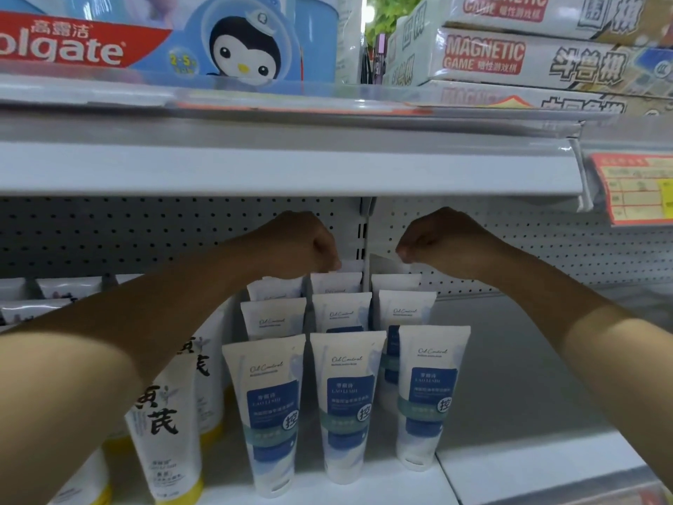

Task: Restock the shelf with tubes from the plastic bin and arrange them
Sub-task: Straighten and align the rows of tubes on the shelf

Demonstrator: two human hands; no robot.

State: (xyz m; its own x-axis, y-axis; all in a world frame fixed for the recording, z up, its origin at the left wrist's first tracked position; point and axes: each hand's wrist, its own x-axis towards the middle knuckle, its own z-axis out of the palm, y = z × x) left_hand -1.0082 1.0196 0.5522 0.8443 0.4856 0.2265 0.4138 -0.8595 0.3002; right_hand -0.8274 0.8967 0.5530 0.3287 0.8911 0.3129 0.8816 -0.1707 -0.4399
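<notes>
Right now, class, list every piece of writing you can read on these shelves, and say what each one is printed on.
"olgate", cut off at the left: red toothpaste box, top shelf.
"2-5": same box, beside the penguin.
"MAGNETIC GAME": stacked game boxes, top right.
"Oil Control": blue-and-white tubes, lower shelf.
"LAO LI SHI": the same tubes' blue panel.
Yellow-capped tubes: large Chinese characters; small print blurred.
Price tag: blurred.

Colgate box (145, 38) upper left; 3 stacked magnetic game boxes (528, 52) upper right.
</notes>
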